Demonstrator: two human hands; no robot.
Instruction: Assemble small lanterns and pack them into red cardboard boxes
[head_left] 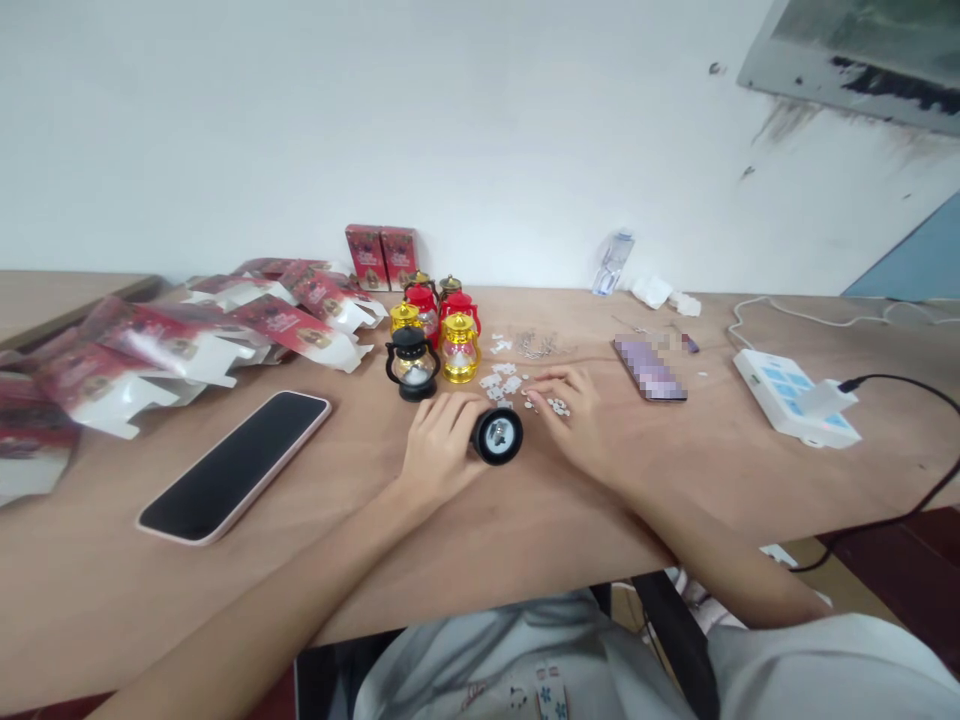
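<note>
My left hand [444, 445] is closed around a small black lantern, tipped so that its round base [500, 436] faces me. A pale disc with a shiny part in the middle shows inside the black rim. My right hand [571, 420] rests low over the table, fingers apart and reaching among small white round pieces [558, 407]. Flat white cut pieces [501, 383] lie between the hands, with a heap of thin metal bits [534, 343] behind them. Just beyond my left hand stand a black lantern [413, 365], a gold lantern [460, 348] and several more in red, gold and bronze.
Flattened red-and-white boxes [165, 345] pile up on the left; two red boxes [381, 258] stand against the wall. A phone with a pink case [236, 465] lies at left, another phone [649, 370] at right. A white power strip [793, 397] with cables sits further right.
</note>
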